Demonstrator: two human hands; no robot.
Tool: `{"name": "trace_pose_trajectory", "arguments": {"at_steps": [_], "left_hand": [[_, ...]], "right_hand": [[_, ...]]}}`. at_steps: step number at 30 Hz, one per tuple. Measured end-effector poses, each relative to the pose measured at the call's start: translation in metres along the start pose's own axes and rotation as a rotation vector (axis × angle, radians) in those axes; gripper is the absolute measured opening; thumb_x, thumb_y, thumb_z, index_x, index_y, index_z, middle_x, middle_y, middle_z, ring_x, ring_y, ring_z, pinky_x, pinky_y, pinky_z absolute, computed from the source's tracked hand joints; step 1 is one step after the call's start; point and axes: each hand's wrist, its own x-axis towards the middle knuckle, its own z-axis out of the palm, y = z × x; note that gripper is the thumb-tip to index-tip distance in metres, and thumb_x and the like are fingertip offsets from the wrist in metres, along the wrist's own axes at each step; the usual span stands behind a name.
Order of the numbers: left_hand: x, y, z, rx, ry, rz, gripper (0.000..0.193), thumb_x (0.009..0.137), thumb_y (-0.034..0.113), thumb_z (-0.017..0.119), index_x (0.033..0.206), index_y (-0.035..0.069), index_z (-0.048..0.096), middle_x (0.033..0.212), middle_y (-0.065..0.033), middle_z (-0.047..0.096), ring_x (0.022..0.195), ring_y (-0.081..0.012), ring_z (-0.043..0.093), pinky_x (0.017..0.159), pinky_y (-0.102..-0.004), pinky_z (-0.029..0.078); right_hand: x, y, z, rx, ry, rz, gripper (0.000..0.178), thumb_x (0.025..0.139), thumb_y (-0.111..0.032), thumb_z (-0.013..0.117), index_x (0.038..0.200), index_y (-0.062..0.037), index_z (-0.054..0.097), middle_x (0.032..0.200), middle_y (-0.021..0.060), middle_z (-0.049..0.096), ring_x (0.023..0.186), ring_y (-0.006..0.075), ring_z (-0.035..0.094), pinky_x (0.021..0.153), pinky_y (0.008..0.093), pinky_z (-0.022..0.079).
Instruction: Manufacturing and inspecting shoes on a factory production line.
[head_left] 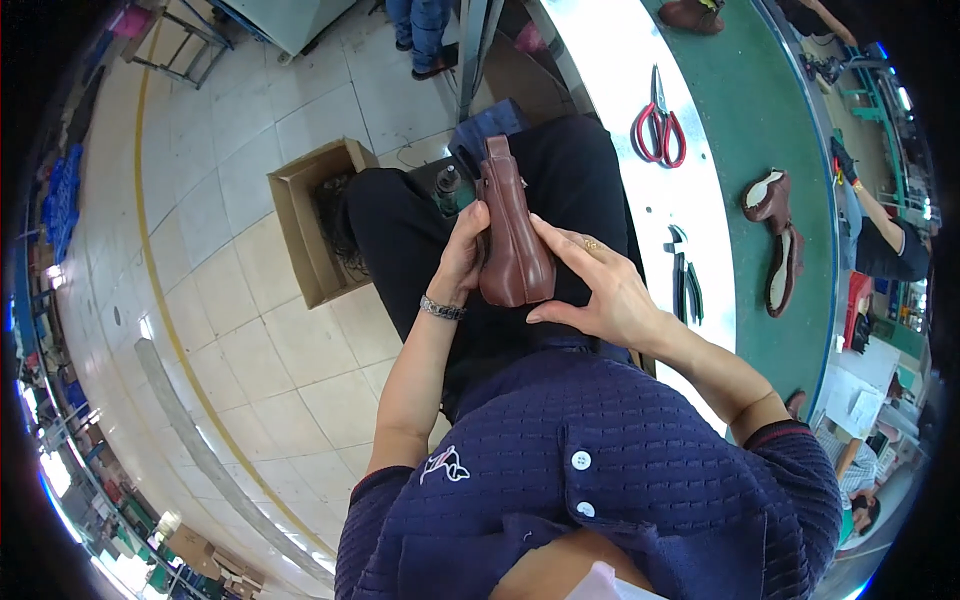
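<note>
A brown leather shoe upper [516,245] stands out over my lap, its narrow end with a loop-like tab pointing away from me and its wide rounded end toward me. A seam runs along its middle. My left hand [464,250] grips it from the left, thumb along its side and the other fingers hidden behind it. My right hand [600,285] lies against its right side with stretched fingers touching the leather. The right thumb is spread apart, close to the wide end's lower corner.
On the white bench edge at right lie red-handled scissors [660,130] and dark-handled pliers [684,275]. Brown shoe parts [780,240] rest on the green belt [740,120] beyond. An open cardboard box [310,225] stands left of my knee, near a dark bottle [448,185]. Another person's legs [427,35] show ahead.
</note>
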Motion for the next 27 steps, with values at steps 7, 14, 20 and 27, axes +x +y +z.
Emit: {"name": "trace_pose_trajectory", "arguments": {"at_steps": [7, 14, 20, 27], "left_hand": [[0.025, 0.013, 0.040, -0.120, -0.119, -0.118, 0.072, 0.088, 0.052, 0.064, 0.135, 0.001, 0.046, 0.119, -0.0094, 0.061, 0.105, -0.0173, 0.062, 0.094, -0.0320, 0.051], [0.122, 0.036, 0.132, 0.331, -0.425, -0.100, 0.082, 0.085, 0.066, 0.058, 0.129, -0.003, 0.047, 0.115, -0.0137, 0.058, 0.106, -0.0203, 0.058, 0.094, -0.0347, 0.048], [0.191, -0.014, 0.164, 0.365, -0.613, -0.171, 0.071, 0.090, 0.059, 0.055, 0.128, -0.001, 0.050, 0.117, -0.0135, 0.062, 0.106, -0.0205, 0.061, 0.096, -0.0348, 0.048], [0.180, -0.014, 0.159, 0.813, -0.445, -0.020, 0.081, 0.084, 0.029, 0.074, 0.149, 0.004, 0.033, 0.143, -0.0113, 0.045, 0.129, -0.0215, 0.047, 0.104, -0.0321, 0.041]], "right_hand": [[-0.007, -0.007, -0.005, -0.086, 0.299, -0.086, 0.079, 0.070, -0.022, 0.082, 0.137, 0.0017, 0.047, 0.128, 0.0216, 0.058, 0.113, 0.0365, 0.061, 0.095, 0.0394, 0.051], [-0.023, -0.005, -0.069, -0.222, 0.604, -0.052, 0.076, 0.064, -0.012, 0.081, 0.134, 0.0022, 0.052, 0.134, 0.0224, 0.055, 0.118, 0.0384, 0.057, 0.098, 0.0411, 0.047], [-0.043, 0.041, -0.076, -0.288, 0.838, 0.116, 0.074, 0.069, -0.009, 0.079, 0.135, 0.0020, 0.051, 0.136, 0.0227, 0.053, 0.122, 0.0378, 0.055, 0.101, 0.0419, 0.045], [-0.060, 0.065, -0.082, -0.203, 0.887, 0.271, 0.074, 0.069, -0.004, 0.078, 0.137, 0.0007, 0.049, 0.136, 0.0194, 0.054, 0.123, 0.0348, 0.054, 0.103, 0.0416, 0.044]]}}
